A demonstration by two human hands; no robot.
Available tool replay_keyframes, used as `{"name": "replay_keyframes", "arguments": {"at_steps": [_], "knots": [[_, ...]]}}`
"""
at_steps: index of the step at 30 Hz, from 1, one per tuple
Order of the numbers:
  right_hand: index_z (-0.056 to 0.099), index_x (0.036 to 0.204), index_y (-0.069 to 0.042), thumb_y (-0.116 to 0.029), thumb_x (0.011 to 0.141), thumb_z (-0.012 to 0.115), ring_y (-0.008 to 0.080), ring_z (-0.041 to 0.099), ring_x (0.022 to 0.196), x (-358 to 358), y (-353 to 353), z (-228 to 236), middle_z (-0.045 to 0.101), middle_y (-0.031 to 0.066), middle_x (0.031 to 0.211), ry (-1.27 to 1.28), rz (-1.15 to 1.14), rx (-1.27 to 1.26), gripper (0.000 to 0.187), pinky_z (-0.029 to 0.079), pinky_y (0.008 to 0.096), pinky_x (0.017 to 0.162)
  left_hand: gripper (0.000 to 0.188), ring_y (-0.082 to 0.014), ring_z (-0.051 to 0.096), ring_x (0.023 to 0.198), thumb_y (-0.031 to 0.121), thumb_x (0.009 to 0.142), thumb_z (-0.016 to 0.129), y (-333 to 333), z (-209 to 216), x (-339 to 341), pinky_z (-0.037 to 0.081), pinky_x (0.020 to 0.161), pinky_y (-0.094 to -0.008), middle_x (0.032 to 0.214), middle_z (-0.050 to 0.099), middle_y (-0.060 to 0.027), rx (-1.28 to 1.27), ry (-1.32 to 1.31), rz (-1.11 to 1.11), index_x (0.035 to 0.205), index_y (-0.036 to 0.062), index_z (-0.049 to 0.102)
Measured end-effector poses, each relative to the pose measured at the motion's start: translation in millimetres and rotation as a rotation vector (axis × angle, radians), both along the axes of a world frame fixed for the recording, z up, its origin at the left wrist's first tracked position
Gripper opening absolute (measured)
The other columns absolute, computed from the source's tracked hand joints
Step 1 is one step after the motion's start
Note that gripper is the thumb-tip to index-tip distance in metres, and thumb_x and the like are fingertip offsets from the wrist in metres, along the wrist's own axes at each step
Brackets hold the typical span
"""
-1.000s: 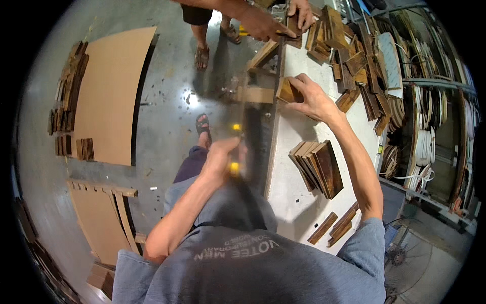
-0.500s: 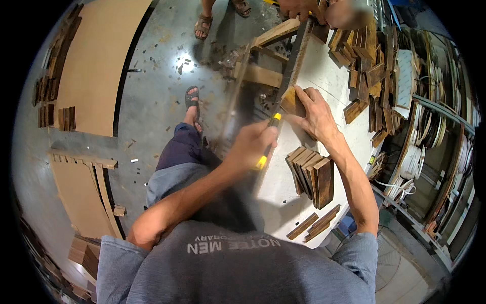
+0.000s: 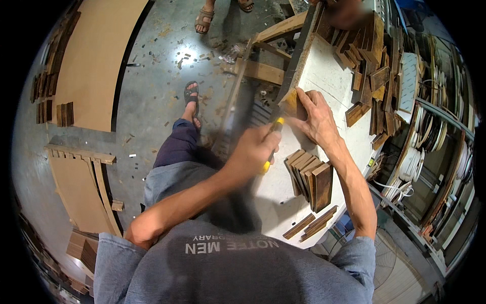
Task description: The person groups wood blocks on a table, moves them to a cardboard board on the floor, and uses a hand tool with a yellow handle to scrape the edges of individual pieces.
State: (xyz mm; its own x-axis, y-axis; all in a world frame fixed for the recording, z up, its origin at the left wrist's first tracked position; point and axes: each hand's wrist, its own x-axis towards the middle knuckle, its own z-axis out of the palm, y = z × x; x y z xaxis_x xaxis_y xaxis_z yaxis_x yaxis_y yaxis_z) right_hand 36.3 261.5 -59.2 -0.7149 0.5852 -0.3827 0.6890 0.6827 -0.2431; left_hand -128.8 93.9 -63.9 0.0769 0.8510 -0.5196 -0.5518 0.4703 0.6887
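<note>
A: What do I have at the left hand?

B: I read it as closed around the handle of a yellow-and-black tool, fingers wrapped over the middle, one yellow end protruding above and the other below. The hand is slightly blurred.

A: And the right hand?

B: It is gripping a brown wooden block, forefinger along the far side, thumb along the near side. The block lies at the left edge of the white worktable.

A: Do tool and block meet?

B: The tool's upper end is just beside the block; I cannot tell whether they touch.

A: Which pieces surround them?

B: Nearer the wearer, a leaning row of wooden blocks stands on the table, with narrow dark strips lying below it. Beyond the right hand I have a loose heap of brown offcuts.

A: And off the table?

B: Small scraps are scattered on the grey floor. A large tan board lies to the left, and a co-worker's sandalled foot shows at the top.
</note>
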Motion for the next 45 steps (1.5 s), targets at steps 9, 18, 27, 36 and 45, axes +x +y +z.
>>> {"name": "replay_keyframes", "arguments": {"at_steps": [9,18,27,36,45], "knots": [[0.053,0.139,0.002,-0.030,0.075,0.086,0.0309,0.055,0.102,0.1,0.5,0.5,0.057,0.0159,0.107,0.019,-0.006,-0.022,0.080,0.053,0.0421,0.090,0.039,-0.0121,0.053,0.059,0.034,0.099,0.049,4.1,5.1,-1.7,0.040,0.058,-0.0282,0.064,0.056,-0.0035,-0.052,0.007,-0.035,0.085,-0.0007,0.060],[0.051,0.139,0.004,-0.030,0.076,0.085,0.0322,0.055,0.105,1.2,2.7,-2.7,0.058,0.0185,0.113,0.014,0.035,-0.004,0.080,0.052,0.0427,0.095,0.041,-0.0171,0.053,0.061,0.034,0.101,0.046,3.3,0.7,10.4,0.042,0.064,-0.0322,0.065,0.054,-0.0057,-0.021,0.064,0.033,0.083,-0.0013,0.057],[0.049,0.143,0.001,-0.031,0.075,0.085,0.0360,0.058,0.105,9.9,-0.8,-9.5,0.059,0.0207,0.115,0.062,0.050,0.033,0.084,0.053,0.0455,0.092,0.033,-0.0181,0.057,0.061,0.032,0.102,0.051,-32.9,-135.8,42.5,0.044,0.051,-0.0346,0.071,0.059,-0.0065,-0.591,-0.294,-0.091,0.091,0.0027,0.061],[0.049,0.139,0.001,-0.030,0.077,0.083,0.0311,0.061,0.115,-10.2,9.4,51.4,0.060,0.0194,0.123,0.417,-0.348,-0.085,0.077,0.051,0.0421,0.103,0.037,-0.0195,0.063,0.065,0.034,0.098,0.063,-11.9,-113.5,-8.9,0.054,0.061,-0.0331,0.089,0.065,-0.0109,-0.007,0.005,0.142,0.107,-0.0016,0.060],[0.027,0.157,-0.011,-0.027,0.079,0.082,0.0295,0.059,0.123,16.1,-36.2,74.0,0.054,0.0143,0.136,1.361,-0.791,-0.675,0.097,0.052,0.0484,0.106,0.043,-0.0184,0.063,0.083,0.025,0.098,0.064,14.0,22.3,-39.8,0.051,0.064,-0.0277,0.107,0.064,-0.0134,-0.089,-0.484,0.242,0.128,-0.0027,0.051]]}}
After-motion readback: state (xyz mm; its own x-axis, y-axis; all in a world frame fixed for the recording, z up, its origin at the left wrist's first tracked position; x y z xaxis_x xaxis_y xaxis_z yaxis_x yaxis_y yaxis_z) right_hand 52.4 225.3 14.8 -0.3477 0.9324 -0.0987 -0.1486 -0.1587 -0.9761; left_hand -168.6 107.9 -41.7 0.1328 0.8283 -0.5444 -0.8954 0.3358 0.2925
